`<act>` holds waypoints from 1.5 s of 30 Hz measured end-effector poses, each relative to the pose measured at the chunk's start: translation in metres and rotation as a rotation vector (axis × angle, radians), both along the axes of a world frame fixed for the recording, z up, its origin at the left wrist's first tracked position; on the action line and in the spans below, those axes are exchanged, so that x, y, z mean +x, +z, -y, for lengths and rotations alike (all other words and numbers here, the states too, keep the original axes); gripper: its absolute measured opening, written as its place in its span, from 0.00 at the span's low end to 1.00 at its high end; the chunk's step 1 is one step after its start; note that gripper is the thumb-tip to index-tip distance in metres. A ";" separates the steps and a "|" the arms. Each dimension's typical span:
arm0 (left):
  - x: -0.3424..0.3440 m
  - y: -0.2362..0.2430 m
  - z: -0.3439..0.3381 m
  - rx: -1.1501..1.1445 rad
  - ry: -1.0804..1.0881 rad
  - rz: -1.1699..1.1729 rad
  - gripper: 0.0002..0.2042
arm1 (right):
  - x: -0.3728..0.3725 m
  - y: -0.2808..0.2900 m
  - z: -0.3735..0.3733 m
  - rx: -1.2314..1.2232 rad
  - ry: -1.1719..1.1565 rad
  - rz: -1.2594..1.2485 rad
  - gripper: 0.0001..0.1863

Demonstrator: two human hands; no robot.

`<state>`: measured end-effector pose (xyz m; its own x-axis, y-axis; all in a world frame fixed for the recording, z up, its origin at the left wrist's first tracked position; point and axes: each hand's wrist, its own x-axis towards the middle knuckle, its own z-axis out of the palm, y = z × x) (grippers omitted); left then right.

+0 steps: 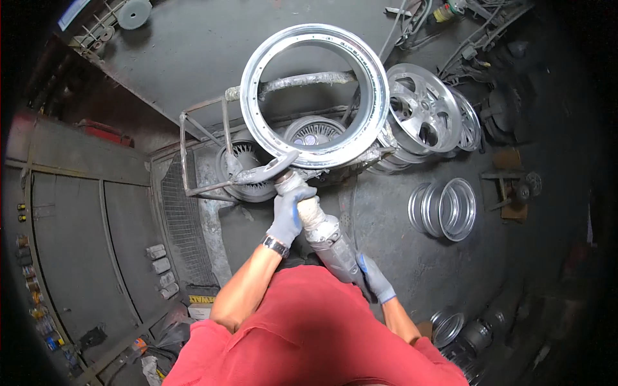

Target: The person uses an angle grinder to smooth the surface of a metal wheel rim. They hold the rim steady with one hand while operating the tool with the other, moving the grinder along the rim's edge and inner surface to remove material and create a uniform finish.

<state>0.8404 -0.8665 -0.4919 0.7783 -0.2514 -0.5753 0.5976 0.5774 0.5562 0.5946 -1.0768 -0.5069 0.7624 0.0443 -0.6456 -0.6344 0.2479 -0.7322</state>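
Observation:
A large angle polisher (331,248) slants across my front, its head wrapped in pale, dirty cloth. My gloved left hand (293,209) is closed around the wrapped front part. My gloved right hand (376,280) grips the rear of the body, its fingers partly hidden. At the tool's front, a grey buffing wheel (267,170) appears nearly edge-on by the lower left of a shiny wheel rim (378,96). Whether wheel and rim touch, I cannot tell. The open, round rim rests tilted on a metal stand with a padded crossbar (309,80).
Spoked wheels (243,186) lie beneath the stand. More alloy wheels (431,106) lean together right of it. A bare rim (444,209) lies on the floor at the right. A metal grate (183,206) is on the left. Cables (412,29) tangle at the far right.

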 end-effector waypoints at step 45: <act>0.034 -0.046 0.113 -0.616 -0.311 -0.356 0.12 | 0.000 0.158 -0.008 -0.386 -0.138 -0.152 0.41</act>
